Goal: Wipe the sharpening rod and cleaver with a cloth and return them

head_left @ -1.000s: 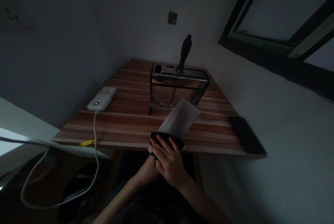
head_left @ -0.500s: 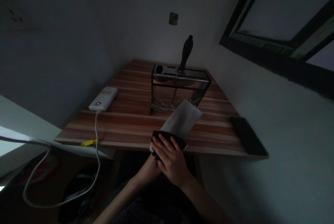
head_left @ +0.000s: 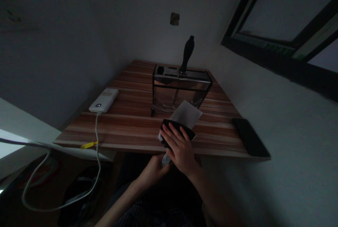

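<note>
My left hand (head_left: 155, 168) is closed around the handle (head_left: 166, 160) of what looks like a cleaver, near the table's front edge. Its broad pale blade (head_left: 187, 113) points away to the upper right, its far end in front of the knife block. A black cloth (head_left: 177, 130) lies across the lower part of the blade. My right hand (head_left: 179, 149) grips this cloth against the blade, fingers long over the top and thumb out of sight.
Behind the blade stands a clear-sided knife block (head_left: 182, 89) with one black handle (head_left: 188, 54) rising from it. A white power bank (head_left: 104, 100) with a cable (head_left: 96, 132) lies left, near a yellow strip (head_left: 89, 145). At the right edge lies a dark phone (head_left: 250, 138).
My right hand and the cloth have slid up along the blade, away from me. The handle in my left hand now shows, and less of the blade is bare.
</note>
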`<state>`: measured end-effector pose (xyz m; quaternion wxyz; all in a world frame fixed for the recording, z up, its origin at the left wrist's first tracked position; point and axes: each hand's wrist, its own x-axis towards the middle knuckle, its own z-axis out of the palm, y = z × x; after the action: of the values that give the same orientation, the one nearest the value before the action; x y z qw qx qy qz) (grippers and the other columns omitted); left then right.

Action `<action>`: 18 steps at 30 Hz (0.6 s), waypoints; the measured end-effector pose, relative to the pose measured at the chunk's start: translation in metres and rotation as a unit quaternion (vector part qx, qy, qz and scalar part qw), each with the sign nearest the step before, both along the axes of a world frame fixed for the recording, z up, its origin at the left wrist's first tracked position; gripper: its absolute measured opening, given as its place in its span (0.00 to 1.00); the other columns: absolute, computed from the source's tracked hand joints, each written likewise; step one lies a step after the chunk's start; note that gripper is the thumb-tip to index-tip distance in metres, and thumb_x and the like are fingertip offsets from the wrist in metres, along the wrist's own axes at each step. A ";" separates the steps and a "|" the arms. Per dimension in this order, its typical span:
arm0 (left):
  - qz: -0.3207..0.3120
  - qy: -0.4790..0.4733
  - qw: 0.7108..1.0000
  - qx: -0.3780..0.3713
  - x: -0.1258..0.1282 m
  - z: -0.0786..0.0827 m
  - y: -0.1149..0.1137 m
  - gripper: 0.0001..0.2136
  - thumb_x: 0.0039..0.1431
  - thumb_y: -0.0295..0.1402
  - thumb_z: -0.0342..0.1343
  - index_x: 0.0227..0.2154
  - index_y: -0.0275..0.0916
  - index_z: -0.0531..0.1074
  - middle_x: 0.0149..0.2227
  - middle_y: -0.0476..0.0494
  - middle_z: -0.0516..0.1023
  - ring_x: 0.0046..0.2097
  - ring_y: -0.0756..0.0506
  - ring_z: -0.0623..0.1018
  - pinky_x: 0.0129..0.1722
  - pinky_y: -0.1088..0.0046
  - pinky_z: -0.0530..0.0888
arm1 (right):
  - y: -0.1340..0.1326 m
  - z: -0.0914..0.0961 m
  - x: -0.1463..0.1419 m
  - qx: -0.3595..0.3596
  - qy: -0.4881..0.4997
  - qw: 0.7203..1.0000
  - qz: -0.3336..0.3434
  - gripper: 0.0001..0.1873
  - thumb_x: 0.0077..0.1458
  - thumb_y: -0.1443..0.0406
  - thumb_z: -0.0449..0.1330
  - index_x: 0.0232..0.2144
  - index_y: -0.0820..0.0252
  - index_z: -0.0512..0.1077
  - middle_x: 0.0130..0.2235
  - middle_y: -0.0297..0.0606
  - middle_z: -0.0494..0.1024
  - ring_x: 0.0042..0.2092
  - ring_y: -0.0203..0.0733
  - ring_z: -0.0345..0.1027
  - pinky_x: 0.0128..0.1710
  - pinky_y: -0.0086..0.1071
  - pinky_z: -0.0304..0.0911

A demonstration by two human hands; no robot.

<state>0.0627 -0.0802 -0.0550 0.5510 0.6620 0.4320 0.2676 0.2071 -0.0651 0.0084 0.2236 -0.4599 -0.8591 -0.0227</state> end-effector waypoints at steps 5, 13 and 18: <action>-0.001 -0.001 1.000 -0.015 0.000 0.001 -0.001 0.11 0.55 0.36 0.50 0.30 0.31 0.70 0.26 0.50 0.70 0.29 0.51 0.65 0.29 0.79 0.64 | 0.014 0.009 0.008 0.017 0.026 0.999 -0.031 0.31 0.55 0.71 0.48 0.61 0.56 0.52 0.63 0.33 0.54 0.65 0.40 0.40 0.63 0.44 0.35; 0.000 0.041 0.999 -0.015 -0.001 0.010 -0.002 0.11 0.54 0.38 0.50 0.25 0.34 0.67 0.23 0.53 0.60 0.27 0.52 0.58 0.26 0.79 0.58 | 0.045 0.021 0.026 0.066 0.039 0.992 -0.098 0.28 0.57 0.70 0.49 0.60 0.56 0.54 0.63 0.33 0.53 0.65 0.39 0.39 0.63 0.44 0.35; 0.000 0.043 0.999 -0.018 -0.001 0.012 -0.003 0.11 0.54 0.39 0.50 0.25 0.34 0.66 0.23 0.54 0.59 0.26 0.53 0.57 0.25 0.79 0.58 | 0.058 0.024 0.036 0.097 0.051 0.986 -0.124 0.28 0.58 0.69 0.48 0.61 0.55 0.53 0.64 0.35 0.52 0.65 0.40 0.40 0.63 0.44 0.37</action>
<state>0.0615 -0.0834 -0.0426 0.5437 0.6626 0.4601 0.2316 0.2434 -0.0070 0.0324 0.3061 -0.5395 -0.7766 -0.1100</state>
